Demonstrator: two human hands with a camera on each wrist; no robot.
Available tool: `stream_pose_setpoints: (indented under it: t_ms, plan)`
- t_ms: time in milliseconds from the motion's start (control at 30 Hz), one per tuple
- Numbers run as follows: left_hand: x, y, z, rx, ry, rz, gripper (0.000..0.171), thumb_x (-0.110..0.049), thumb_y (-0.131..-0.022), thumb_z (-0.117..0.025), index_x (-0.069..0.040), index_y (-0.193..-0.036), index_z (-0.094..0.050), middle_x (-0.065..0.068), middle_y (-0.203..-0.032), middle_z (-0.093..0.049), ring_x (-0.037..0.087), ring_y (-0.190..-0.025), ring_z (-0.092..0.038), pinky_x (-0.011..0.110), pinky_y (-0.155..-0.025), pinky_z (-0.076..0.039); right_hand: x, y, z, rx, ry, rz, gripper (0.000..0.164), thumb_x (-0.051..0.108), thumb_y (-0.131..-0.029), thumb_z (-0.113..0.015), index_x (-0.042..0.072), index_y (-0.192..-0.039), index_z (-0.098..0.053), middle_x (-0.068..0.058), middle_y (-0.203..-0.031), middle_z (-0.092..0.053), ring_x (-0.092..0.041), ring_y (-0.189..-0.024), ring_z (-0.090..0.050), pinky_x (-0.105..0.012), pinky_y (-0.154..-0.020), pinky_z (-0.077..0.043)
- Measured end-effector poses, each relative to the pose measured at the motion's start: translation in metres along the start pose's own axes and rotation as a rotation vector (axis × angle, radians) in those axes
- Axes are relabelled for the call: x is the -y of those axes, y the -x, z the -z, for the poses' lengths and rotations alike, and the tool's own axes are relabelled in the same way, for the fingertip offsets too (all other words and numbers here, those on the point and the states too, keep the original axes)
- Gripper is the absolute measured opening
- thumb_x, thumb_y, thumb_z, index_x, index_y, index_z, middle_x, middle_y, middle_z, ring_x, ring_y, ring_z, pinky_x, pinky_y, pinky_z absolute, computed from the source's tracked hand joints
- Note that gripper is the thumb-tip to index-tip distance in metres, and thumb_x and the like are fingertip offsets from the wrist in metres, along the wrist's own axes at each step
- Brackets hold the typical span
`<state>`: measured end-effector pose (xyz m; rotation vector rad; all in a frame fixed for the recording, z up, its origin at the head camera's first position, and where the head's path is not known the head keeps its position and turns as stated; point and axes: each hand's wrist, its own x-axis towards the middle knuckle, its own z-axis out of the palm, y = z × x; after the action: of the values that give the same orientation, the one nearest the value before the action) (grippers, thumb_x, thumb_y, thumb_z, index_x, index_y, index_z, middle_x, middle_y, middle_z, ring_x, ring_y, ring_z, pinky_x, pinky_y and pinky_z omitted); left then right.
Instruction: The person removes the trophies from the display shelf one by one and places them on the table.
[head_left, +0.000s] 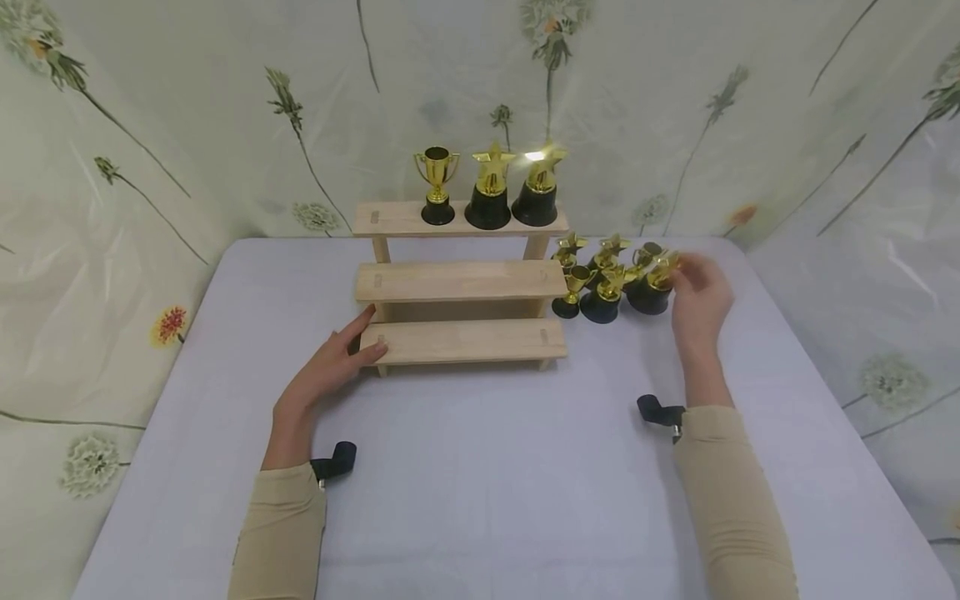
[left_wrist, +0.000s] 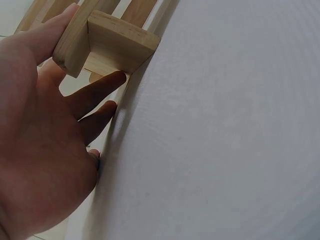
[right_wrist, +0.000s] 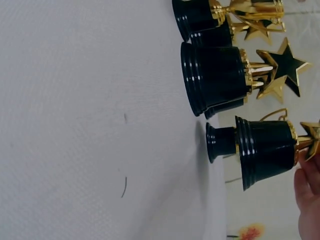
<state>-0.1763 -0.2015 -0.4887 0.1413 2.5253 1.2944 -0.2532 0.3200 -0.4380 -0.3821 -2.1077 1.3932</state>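
Observation:
At the upper right in the head view, my right hand pinches the gold star top of a small star trophy with a black base. In the right wrist view this star trophy hangs sideways in the picture, its base raised off the white cloth. My left hand holds the left end of a three-step wooden stand, thumb on the lowest step. From the left wrist, the thumb and a finger of the left hand straddle the step's end, while the other fingers extend below it.
On the top step stand a gold cup trophy and two star trophies. Right of the stand, several more trophies cluster on the white tablecloth. A flower-patterned curtain encloses the table's back and sides.

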Motion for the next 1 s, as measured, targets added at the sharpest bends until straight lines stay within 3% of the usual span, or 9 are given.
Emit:
stream_pose_setpoints:
  t_ms: [267,500,733,867,1000]
  plan:
    - [0.000,0.001,0.001,0.001,-0.003,-0.019,0.071,-0.067,-0.081,-0.050,-0.054,-0.140,-0.013,-0.012,-0.155,-0.015,0.038,-0.144,0.006,0.061,-0.114,-0.004,-0.011,0.002,-0.001,0.043,0.095,0.006,0.025,0.006,-0.084,-0.065,0.013,-0.107,-0.067,0.001,-0.103,-0.066,0.000,-0.090,-0.057,-0.017,-0.086,-0.047]
    - [0.000,0.001,0.001,0.000,-0.002,-0.038,0.071,-0.066,-0.082,-0.050,-0.052,-0.141,-0.013,-0.011,-0.155,-0.014,0.034,-0.145,0.005,0.058,-0.115,-0.003,-0.018,0.004,-0.002,0.102,0.114,-0.019,0.026,0.006,-0.086,-0.063,0.016,-0.111,-0.065,0.000,-0.108,-0.064,-0.003,-0.096,-0.057,-0.019,-0.089,-0.048]
    - [0.001,0.001,0.002,-0.007,-0.002,-0.029,0.070,-0.065,-0.083,-0.051,-0.053,-0.140,-0.012,-0.015,-0.154,-0.013,0.037,-0.144,0.006,0.061,-0.114,-0.002,-0.022,0.005,-0.003,0.125,0.131,0.020,0.024,0.008,-0.086,-0.064,0.012,-0.110,-0.063,0.001,-0.103,-0.064,0.000,-0.092,-0.058,-0.018,-0.086,-0.050]
    - [-0.001,-0.001,0.002,-0.012,-0.008,-0.061,0.071,-0.062,-0.084,-0.052,-0.049,-0.142,-0.013,-0.012,-0.155,-0.016,0.029,-0.146,-0.003,0.055,-0.116,0.001,-0.024,0.004,-0.001,0.136,0.171,0.033,0.025,0.009,-0.085,-0.065,0.011,-0.110,-0.063,0.000,-0.103,-0.064,0.002,-0.089,-0.057,-0.015,-0.084,-0.050]
    - [-0.003,-0.001,0.002,-0.005,-0.005,-0.068,0.070,-0.060,-0.085,-0.052,-0.048,-0.143,-0.014,-0.011,-0.155,-0.016,0.029,-0.146,-0.003,0.054,-0.117,0.001,-0.025,0.003,0.003,0.157,0.210,0.037,0.025,0.009,-0.087,-0.063,0.010,-0.112,-0.061,-0.004,-0.109,-0.064,0.001,-0.094,-0.058,-0.016,-0.086,-0.050]
